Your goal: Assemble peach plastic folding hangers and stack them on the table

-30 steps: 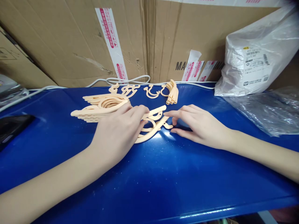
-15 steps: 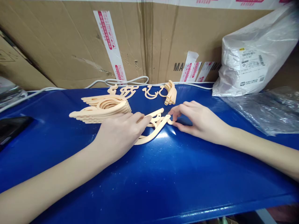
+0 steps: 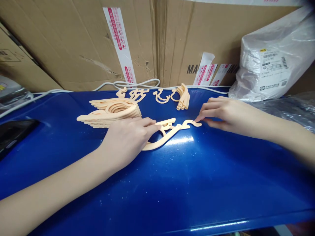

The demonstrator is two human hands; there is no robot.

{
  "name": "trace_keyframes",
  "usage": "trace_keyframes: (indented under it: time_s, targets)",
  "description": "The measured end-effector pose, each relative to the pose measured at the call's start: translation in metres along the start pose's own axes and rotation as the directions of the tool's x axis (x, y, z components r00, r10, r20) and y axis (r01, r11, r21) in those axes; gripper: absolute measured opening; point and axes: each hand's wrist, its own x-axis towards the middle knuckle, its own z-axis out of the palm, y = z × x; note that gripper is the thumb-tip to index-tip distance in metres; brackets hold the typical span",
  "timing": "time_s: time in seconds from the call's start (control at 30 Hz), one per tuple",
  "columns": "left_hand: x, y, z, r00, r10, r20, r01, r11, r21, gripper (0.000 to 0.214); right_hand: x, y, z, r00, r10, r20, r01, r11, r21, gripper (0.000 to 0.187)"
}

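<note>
A peach plastic hanger (image 3: 167, 134) lies flat on the blue table (image 3: 172, 183). My left hand (image 3: 128, 139) rests palm down on its left part, fingers pressed together over it. My right hand (image 3: 225, 114) pinches the tip of the hanger's hook (image 3: 190, 124), which sticks out to the right. Behind my left hand sits a stack of the same hangers (image 3: 110, 111). A small bundle of hanger parts (image 3: 183, 96) and loose hooks (image 3: 159, 95) lie at the back of the table.
Cardboard boxes (image 3: 98, 42) stand along the back, with a white cable (image 3: 137, 84) at their foot. A white plastic bag (image 3: 273, 62) and clear plastic wrap (image 3: 295, 111) sit at the right. A black flat object (image 3: 12, 132) lies at the left edge.
My right hand has moved right and away, drawing the hook out from the hanger's body. My left hand has stayed on the hanger.
</note>
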Motion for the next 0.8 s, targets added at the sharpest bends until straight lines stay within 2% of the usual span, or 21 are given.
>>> trace_keyframes:
  time_s: [0.07,0.17,0.27,0.47,0.63,0.7,0.8]
  targets:
    - [0.001,0.0,0.001,1.0,-0.001,0.006,0.001,1.0,-0.005,0.027,0.002,-0.006,0.002,0.997,0.037,-0.065,-0.039,0.999,-0.024,0.03]
    - [0.001,0.0,0.002,1.0,0.009,0.011,-0.01,1.0,0.005,0.025,0.006,-0.024,0.007,0.988,0.056,-0.145,-0.05,0.998,0.041,0.033]
    - [0.002,0.001,0.002,1.0,0.016,0.002,-0.016,0.999,0.036,0.023,0.009,-0.043,0.01,0.995,0.005,-0.103,0.008,0.992,0.127,0.036]
    - [0.003,0.003,0.001,0.999,-0.026,0.023,0.023,0.994,0.103,0.019,0.008,-0.055,0.005,0.998,-0.014,-0.063,0.036,0.932,0.36,0.019]
    - [0.003,0.003,0.0,1.0,0.011,0.022,-0.014,0.99,0.139,0.023,0.008,-0.054,0.008,0.995,-0.012,-0.097,0.034,0.972,0.233,0.04]
    - [0.004,0.003,0.0,1.0,0.014,0.019,-0.017,0.989,0.15,0.025,0.009,-0.054,0.009,0.995,-0.032,-0.094,0.054,0.969,0.239,0.039]
    - [0.004,0.003,0.0,0.999,-0.003,0.047,-0.005,0.987,0.16,0.026,0.009,-0.055,0.008,0.994,0.008,-0.107,0.024,0.956,0.293,0.034]
